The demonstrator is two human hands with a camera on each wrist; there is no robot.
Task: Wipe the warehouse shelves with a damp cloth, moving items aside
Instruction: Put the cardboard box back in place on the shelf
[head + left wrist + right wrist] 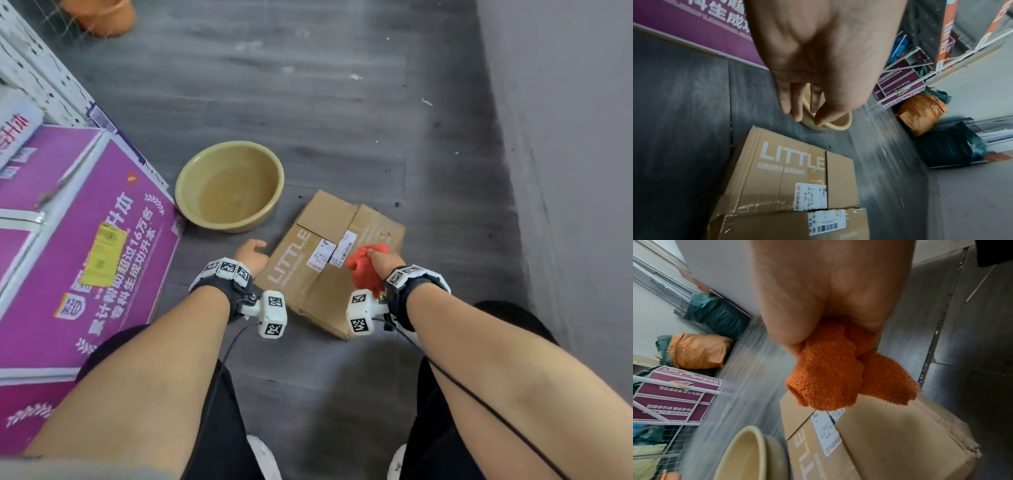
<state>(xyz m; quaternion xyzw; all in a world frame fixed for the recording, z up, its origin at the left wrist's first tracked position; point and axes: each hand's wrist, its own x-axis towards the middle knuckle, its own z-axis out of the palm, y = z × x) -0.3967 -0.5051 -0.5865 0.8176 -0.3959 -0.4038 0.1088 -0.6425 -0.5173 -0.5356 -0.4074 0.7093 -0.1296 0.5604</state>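
1. Right hand (382, 262) has the orange cloth (840, 374) bunched up, fingers curled tight around it, hanging just above the cardboard box (329, 263). Guessing it's balled like that so it doesn't drip or drag.
2. Left hand (251, 255) is empty, fingers (797, 104) loosely hanging together, right by the box's left edge. Probably freed up to shift stuff.
3. Box sits out on the floor (308, 102), away from the shelf, likely moved aside already.
4. Yellow basin (229, 186) is parked next to the box, near the purple cartons (102, 222), handy for re-wetting the cloth, I'd say.
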